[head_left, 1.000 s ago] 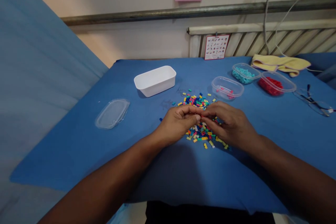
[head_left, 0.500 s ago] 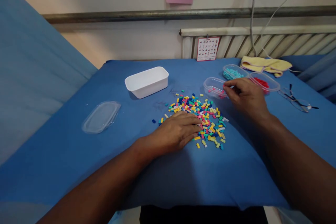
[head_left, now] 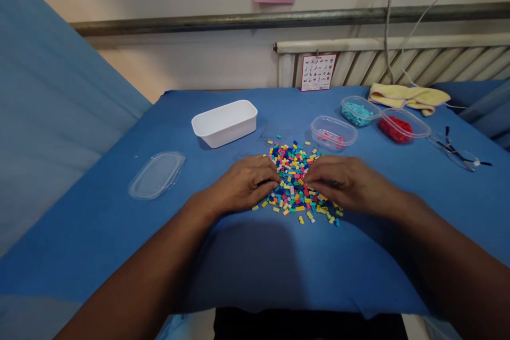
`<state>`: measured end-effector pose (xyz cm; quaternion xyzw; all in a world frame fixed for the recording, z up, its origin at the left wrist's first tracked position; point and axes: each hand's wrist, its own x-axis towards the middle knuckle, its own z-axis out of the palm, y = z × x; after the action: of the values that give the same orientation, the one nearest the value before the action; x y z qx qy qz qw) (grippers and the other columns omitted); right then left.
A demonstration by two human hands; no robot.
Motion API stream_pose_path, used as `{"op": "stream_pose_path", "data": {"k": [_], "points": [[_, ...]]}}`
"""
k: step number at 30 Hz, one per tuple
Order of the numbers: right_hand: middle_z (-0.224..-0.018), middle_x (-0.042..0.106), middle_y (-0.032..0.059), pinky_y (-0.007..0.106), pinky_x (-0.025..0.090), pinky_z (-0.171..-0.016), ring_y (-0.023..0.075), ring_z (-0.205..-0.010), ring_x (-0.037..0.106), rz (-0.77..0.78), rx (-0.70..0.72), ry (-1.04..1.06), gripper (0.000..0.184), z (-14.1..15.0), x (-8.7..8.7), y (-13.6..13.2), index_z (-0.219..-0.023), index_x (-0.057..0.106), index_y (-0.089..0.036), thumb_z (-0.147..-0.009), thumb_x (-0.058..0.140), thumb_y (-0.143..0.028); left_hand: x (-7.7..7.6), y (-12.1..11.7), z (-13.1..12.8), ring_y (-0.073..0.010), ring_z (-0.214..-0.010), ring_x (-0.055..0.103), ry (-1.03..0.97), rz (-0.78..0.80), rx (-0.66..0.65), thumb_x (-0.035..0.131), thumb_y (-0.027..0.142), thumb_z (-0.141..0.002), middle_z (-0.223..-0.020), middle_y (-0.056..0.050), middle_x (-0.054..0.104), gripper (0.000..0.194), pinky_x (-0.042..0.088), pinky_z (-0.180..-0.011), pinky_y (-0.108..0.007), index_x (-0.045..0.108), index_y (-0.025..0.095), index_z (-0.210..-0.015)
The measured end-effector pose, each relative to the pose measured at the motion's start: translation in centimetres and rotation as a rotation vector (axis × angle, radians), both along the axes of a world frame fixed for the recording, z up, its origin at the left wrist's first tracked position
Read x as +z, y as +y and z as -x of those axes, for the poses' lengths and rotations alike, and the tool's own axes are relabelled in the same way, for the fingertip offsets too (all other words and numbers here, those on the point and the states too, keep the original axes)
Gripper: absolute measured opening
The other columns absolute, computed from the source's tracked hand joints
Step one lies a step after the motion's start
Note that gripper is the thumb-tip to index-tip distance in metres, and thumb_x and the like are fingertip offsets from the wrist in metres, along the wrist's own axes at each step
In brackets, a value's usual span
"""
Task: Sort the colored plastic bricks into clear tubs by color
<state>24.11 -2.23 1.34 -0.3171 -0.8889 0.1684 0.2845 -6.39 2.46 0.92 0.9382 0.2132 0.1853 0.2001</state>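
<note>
A pile of tiny coloured toy bricks [head_left: 292,191] lies spread between my hands, with yellow, pink, blue, green and white pieces mixed. My left hand [head_left: 251,183] rests on the pile's left side, fingers curled in and thumb close to them; whatever they hold is hidden. On the right side, my right hand [head_left: 350,183] reaches into the bricks with thumb and fingertips pinched together. Too little shows there to tell what is between them. Behind it stands a clear plastic tub [head_left: 333,133] with a few pink bricks on its bottom.
A white bin [head_left: 225,125] stands behind the pile. Clear lids [head_left: 157,175] lie at the left. Toward the back right are a tub of turquoise bricks [head_left: 358,112], a tub of red bricks [head_left: 399,128], a yellow cloth [head_left: 412,96] and eyeglasses [head_left: 454,151].
My right hand has come down from the pink-brick tub to the pile. My left hand has drawn back leftward, its fingers now curled, uncovering bricks in the middle.
</note>
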Motion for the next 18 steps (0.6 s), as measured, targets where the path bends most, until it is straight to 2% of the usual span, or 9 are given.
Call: {"op": "stream_pose_path", "data": {"k": [3, 6, 9, 11, 14, 18], "points": [[-0.100, 0.081, 0.0048, 0.034, 0.058, -0.086, 0.0191, -0.093, 0.075, 0.053, 0.113, -0.087, 0.012, 0.7, -0.3, -0.4, -0.105, 0.077, -0.023, -0.107, 0.065, -0.022, 0.1, 0.0, 0.3, -0.0224, -0.106, 0.069, 0.031, -0.022, 0.037, 0.059, 0.023, -0.106, -0.110, -0.009, 0.076, 0.017, 0.053, -0.101, -0.041, 0.076, 0.019, -0.107], [-0.097, 0.080, 0.0039, 0.032, 0.057, -0.082, 0.0184, -0.090, 0.075, 0.096, 0.091, -0.153, 0.013, -0.1, -0.3, -0.2, -0.102, 0.078, -0.023, -0.106, 0.066, -0.020, 0.4, -0.6, -0.1, -0.0237, -0.110, 0.070, 0.013, -0.045, 0.054, 0.059, 0.020, -0.103, -0.115, -0.010, 0.076, 0.018, 0.053, -0.104, -0.042, 0.077, 0.020, -0.108], [-0.096, 0.081, 0.0024, 0.030, 0.057, -0.078, 0.0178, -0.087, 0.075, 0.144, 0.060, -0.178, 0.011, -1.3, -0.2, -0.1, -0.101, 0.078, -0.025, -0.103, 0.069, -0.020, 0.5, -1.3, -1.0, -0.0266, -0.126, 0.069, -0.017, -0.052, -0.056, 0.061, 0.022, -0.104, -0.132, -0.013, 0.075, 0.024, 0.051, -0.114, -0.047, 0.077, 0.022, -0.123], [-0.089, 0.080, -0.0003, 0.028, 0.055, -0.071, 0.0160, -0.078, 0.073, 0.193, 0.056, -0.190, 0.012, -2.0, 0.0, -0.1, -0.096, 0.078, -0.025, -0.101, 0.070, -0.020, 0.3, -1.6, -1.4, -0.0278, -0.132, 0.068, -0.005, -0.056, -0.146, 0.062, 0.024, -0.106, -0.138, -0.013, 0.075, 0.028, 0.049, -0.118, -0.049, 0.076, 0.023, -0.131], [-0.079, 0.076, -0.0033, 0.025, 0.051, -0.062, 0.0138, -0.068, 0.068, 0.246, 0.055, -0.234, 0.016, -2.6, 0.3, -0.2, -0.089, 0.077, -0.026, -0.101, 0.069, -0.020, 0.1, -1.4, -1.5, -0.0271, -0.127, 0.070, 0.010, -0.055, -0.155, 0.062, 0.025, -0.108, -0.131, -0.013, 0.077, 0.026, 0.048, -0.118, -0.049, 0.077, 0.022, -0.129], [-0.095, 0.080, 0.0014, 0.030, 0.057, -0.077, 0.0183, -0.085, 0.074, 0.116, 0.019, -0.201, 0.011, -2.0, 0.3, -0.2, -0.104, 0.077, -0.025, -0.104, 0.067, -0.022, 0.2, -0.5, -0.7, -0.0250, -0.117, 0.071, 0.031, -0.064, -0.058, 0.058, 0.025, -0.109, -0.119, -0.011, 0.077, 0.022, 0.048, -0.114, -0.047, 0.078, 0.019, -0.115]]}}
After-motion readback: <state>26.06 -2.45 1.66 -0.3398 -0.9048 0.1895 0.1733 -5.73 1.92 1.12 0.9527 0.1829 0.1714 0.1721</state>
